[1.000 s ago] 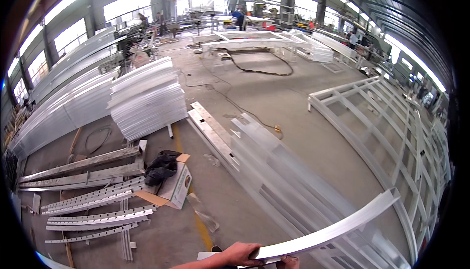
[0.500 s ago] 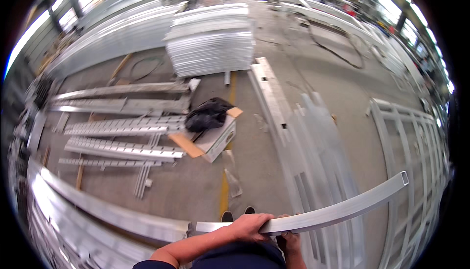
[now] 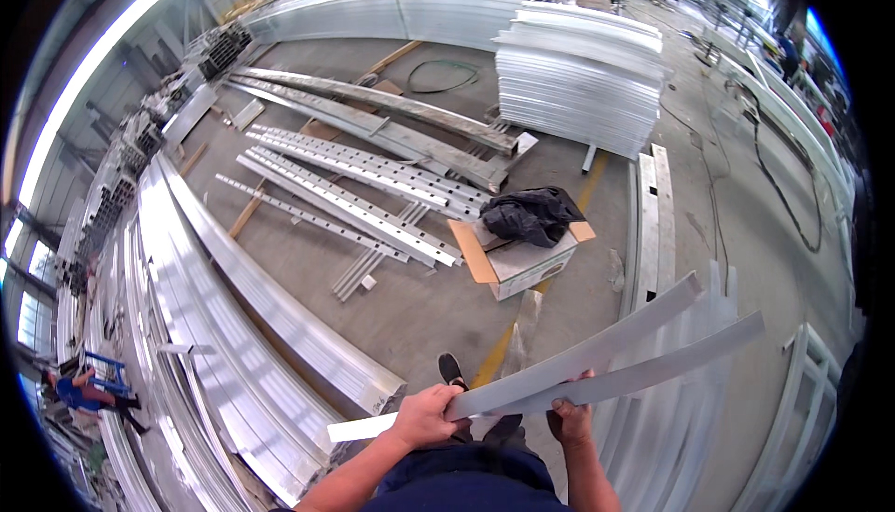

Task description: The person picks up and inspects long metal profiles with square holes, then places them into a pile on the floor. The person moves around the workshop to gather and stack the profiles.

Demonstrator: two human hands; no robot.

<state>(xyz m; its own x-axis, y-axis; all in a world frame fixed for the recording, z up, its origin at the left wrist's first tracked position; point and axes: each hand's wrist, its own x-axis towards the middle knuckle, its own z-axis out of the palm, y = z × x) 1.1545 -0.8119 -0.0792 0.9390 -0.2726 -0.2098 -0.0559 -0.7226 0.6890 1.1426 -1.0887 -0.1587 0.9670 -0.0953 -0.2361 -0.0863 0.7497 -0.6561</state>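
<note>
My left hand (image 3: 429, 414) is closed round a long pale metal bar (image 3: 597, 342), low in front of my body. A short bright white end (image 3: 362, 429) sticks out to the left of that hand. Below the first bar lies a second grey bar (image 3: 662, 363); the two meet near my left hand and fan apart toward the right. My right hand (image 3: 571, 421) grips the lower bar, thumb on its near side and fingers partly hidden behind it. Under the bars' far ends, long metal profiles (image 3: 662, 419) in clear film lie on the floor.
An open cardboard box (image 3: 531, 269) holds a black plastic bag (image 3: 533, 215). Slotted metal rails (image 3: 354, 204) lie beyond it, with a tall stack of panels (image 3: 578, 74) behind. Long shiny profiles (image 3: 214, 316) line the left side, where a seated person (image 3: 79, 393) shows. A white frame (image 3: 802, 409) stands right.
My view has turned left, so the box and stack sit farther right. What looked like one bar with a hollow end now shows as two bars spread apart, my right hand on the lower one.
</note>
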